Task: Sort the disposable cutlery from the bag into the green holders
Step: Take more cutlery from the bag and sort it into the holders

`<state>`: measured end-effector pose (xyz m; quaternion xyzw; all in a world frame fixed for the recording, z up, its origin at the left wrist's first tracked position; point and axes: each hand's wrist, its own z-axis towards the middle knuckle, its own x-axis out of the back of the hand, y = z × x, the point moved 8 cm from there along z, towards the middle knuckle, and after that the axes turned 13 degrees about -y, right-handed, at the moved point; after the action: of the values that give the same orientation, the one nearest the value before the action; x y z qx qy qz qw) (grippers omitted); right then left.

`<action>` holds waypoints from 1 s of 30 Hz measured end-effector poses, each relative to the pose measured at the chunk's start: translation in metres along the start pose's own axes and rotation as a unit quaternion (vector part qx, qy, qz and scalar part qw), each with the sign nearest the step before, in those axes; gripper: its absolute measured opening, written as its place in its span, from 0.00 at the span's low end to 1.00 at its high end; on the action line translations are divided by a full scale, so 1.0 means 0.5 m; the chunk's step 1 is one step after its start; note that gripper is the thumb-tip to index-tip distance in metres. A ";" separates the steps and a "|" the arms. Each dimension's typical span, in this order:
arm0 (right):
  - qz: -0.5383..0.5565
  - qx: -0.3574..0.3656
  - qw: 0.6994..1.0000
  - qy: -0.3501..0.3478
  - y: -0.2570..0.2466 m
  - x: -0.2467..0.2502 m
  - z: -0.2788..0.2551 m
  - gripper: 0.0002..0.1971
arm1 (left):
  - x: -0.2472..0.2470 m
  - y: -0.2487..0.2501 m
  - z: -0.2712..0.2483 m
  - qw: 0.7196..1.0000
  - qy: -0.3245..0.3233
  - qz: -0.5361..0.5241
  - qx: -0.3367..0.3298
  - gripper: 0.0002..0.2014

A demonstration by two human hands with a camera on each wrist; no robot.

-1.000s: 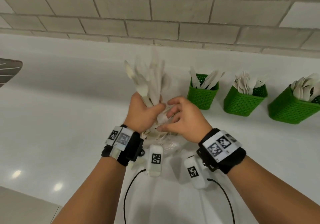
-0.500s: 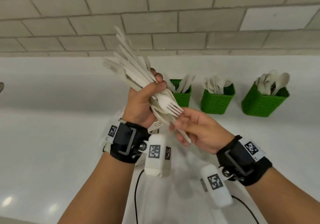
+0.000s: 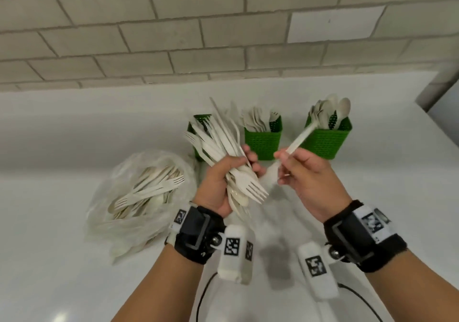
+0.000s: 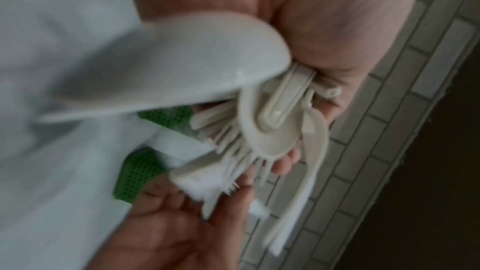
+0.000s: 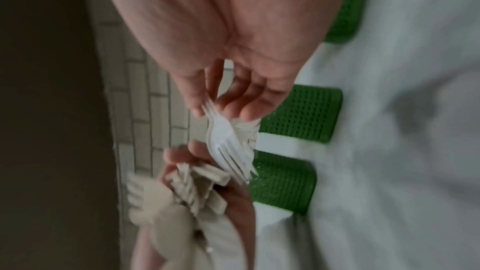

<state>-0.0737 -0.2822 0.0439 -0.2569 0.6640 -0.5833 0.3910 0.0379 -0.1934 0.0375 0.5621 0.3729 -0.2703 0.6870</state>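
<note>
1. The left hand point(image 3: 218, 185), low in the middle of the head view, is wrapped tight around a thick bundle of off-white disposable forks, knives and spoons point(image 3: 223, 152); handles fan toward the upper left, while one fork head and some spoon bowls jut out toward the lower right of the fist.
2. The right hand point(image 3: 310, 180), just right of centre, pinches a single off-white disposable fork point(image 3: 295, 142) between thumb and fingertips. Its handle slants up and right, crossing in front of the rightmost holder; the tines show in the right wrist view, though that picture is blurred, so the exact finger placement is uncertain.
3. The two hands are close together but the single fork is clear of the bundle.
4. A crumpled clear plastic bag point(image 3: 139, 197) lies on the white countertop point(image 3: 49, 160) at the left centre, open, with more forks and other pieces inside.
5. Three green perforated plastic holders stand in a row at the back of the counter: the left holder point(image 3: 198, 122) is mostly hidden behind the bundle, the middle holder point(image 3: 263, 142) is packed with off-white pieces, and the right holder point(image 3: 330, 140) carries spoons with bowls up.
6. A grey brick-pattern tiled wall point(image 3: 223, 35) fills the upper part of the frame.
</note>
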 end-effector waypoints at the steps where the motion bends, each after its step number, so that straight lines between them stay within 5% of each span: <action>1: -0.063 0.019 0.997 0.034 -0.008 0.018 -0.002 0.10 | 0.000 -0.018 0.001 1.000 0.009 0.025 0.014 0.16; 5: -0.127 0.038 0.982 0.134 -0.046 0.101 -0.015 0.19 | 0.010 -0.045 -0.002 0.988 0.059 0.135 0.050 0.10; 8: -0.266 0.054 0.957 0.098 -0.068 0.106 -0.024 0.17 | 0.011 -0.057 -0.007 0.979 0.072 0.183 0.058 0.10; 13: -0.178 0.088 0.980 0.020 -0.064 0.083 -0.038 0.11 | 0.026 -0.056 -0.013 0.964 0.111 0.241 0.027 0.08; 16: -0.159 0.051 0.984 -0.067 -0.040 0.058 -0.042 0.11 | 0.035 -0.050 -0.015 0.961 0.121 0.250 0.012 0.08; 22: -0.006 -0.023 0.948 -0.317 -0.002 -0.020 -0.100 0.44 | 0.038 -0.033 -0.023 0.943 0.123 0.308 -0.011 0.06; 24: 0.046 -0.025 0.964 -0.261 0.002 -0.021 -0.097 0.45 | 0.036 -0.034 -0.025 0.941 0.118 0.317 -0.007 0.07; 27: 0.052 -0.005 0.998 -0.037 0.004 0.029 -0.075 0.11 | 0.028 -0.047 -0.022 0.942 0.105 0.320 0.013 0.08; 30: 0.070 -0.032 0.997 0.021 0.013 0.031 -0.060 0.14 | 0.015 -0.056 -0.021 0.940 0.085 0.330 0.023 0.08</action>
<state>-0.1066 -0.2762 0.0347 -0.2096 0.7070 -0.5379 0.4086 0.0176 -0.1890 0.0145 0.6903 0.2164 0.0119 0.6903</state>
